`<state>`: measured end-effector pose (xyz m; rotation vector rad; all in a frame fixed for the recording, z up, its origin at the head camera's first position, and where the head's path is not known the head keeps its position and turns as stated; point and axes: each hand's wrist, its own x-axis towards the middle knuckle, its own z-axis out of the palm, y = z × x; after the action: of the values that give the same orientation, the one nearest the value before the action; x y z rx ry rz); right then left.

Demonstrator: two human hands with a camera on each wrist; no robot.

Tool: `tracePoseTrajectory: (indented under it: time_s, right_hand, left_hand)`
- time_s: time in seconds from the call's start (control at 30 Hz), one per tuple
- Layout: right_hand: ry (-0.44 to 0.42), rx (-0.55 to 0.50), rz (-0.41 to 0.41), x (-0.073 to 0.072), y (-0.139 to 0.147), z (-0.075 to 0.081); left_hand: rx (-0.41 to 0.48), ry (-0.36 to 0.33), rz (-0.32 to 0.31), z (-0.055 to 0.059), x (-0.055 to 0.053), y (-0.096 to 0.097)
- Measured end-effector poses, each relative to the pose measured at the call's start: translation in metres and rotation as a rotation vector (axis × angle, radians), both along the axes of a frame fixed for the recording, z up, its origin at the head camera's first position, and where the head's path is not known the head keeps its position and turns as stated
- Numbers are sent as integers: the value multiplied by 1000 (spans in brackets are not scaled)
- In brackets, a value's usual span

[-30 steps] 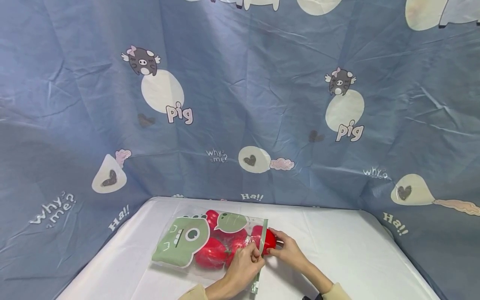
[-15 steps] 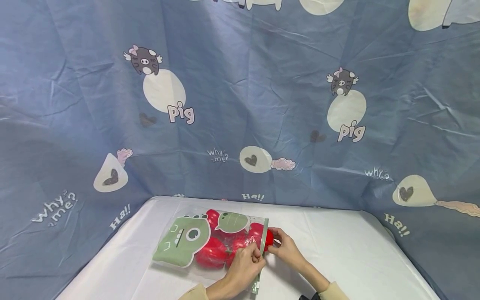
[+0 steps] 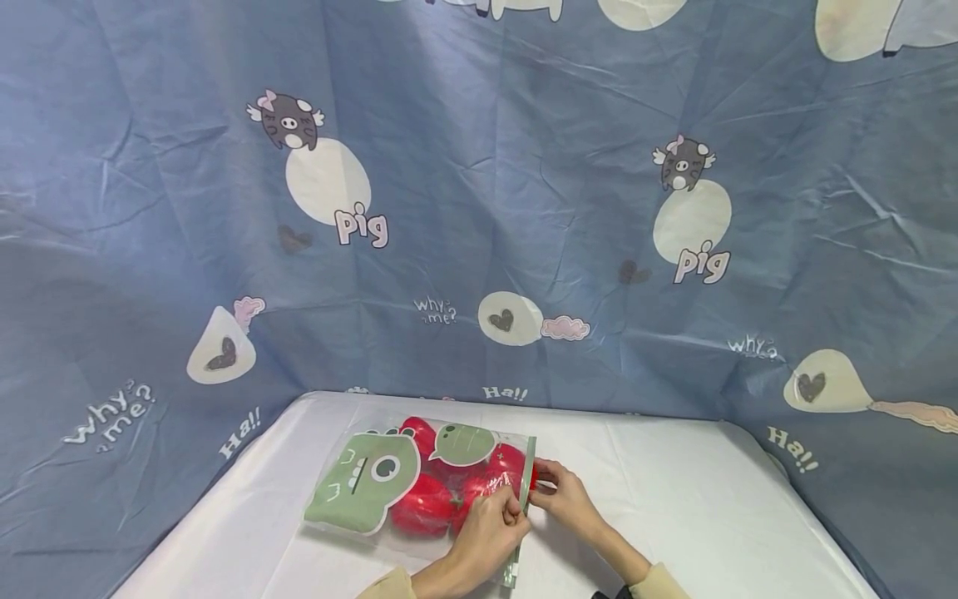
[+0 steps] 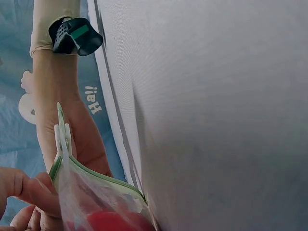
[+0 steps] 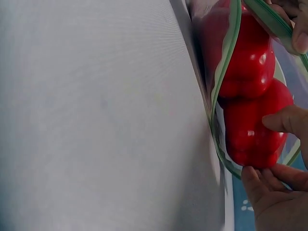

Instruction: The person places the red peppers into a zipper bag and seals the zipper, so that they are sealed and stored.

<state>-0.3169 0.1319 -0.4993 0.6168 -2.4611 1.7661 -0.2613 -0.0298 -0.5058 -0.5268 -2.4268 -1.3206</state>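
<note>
A clear zip bag [image 3: 362,491] with a green monster print lies on its side, its green-edged mouth facing right. Several red bell peppers [image 3: 422,505] show through the plastic. My left hand [image 3: 486,528] pinches the near part of the bag's mouth. At the opening, my right hand [image 3: 570,502] holds another red bell pepper [image 5: 255,132], thumb on top and fingers at its end. Most of that pepper is inside the mouth, seen in the right wrist view, against a second pepper [image 5: 248,57] deeper in. The left wrist view shows the white zip slider [image 4: 62,137] at one end of the mouth.
A white-covered table [image 3: 696,499] lies under the bag. Behind and around it hangs a blue cloth [image 3: 479,208] printed with pigs and words. A dark wrist camera [image 4: 74,36] sits on the right forearm.
My right hand has moved left, pushing the bell pepper further into the bag, so less of it sticks out. The left hand keeps its pinch on the bag's edge.
</note>
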Motion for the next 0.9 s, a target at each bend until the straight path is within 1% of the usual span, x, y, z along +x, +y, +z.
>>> tracePoseTrajectory:
  time_s: [0.17,0.27,0.43,0.53,0.67,0.9]
  right_hand:
    - [-39,-10,-20,-17,0,-21]
    - [-36,-3,-18,-23,-1,-27]
    - [-13,38,-19,-25,-2,-31]
    - [33,75,-12,-25,-2,-32]
    - [71,109,-17,-27,-3,-34]
    - [56,114,-27,-31,-5,-32]
  left_hand:
    - [4,21,-5,0,0,0]
    - [8,33,-9,0,-1,-1]
    - [1,31,1,-1,0,0]
    - [-2,25,5,-2,1,1]
    - [-5,30,1,-2,1,1]
    - [-5,31,1,0,0,0]
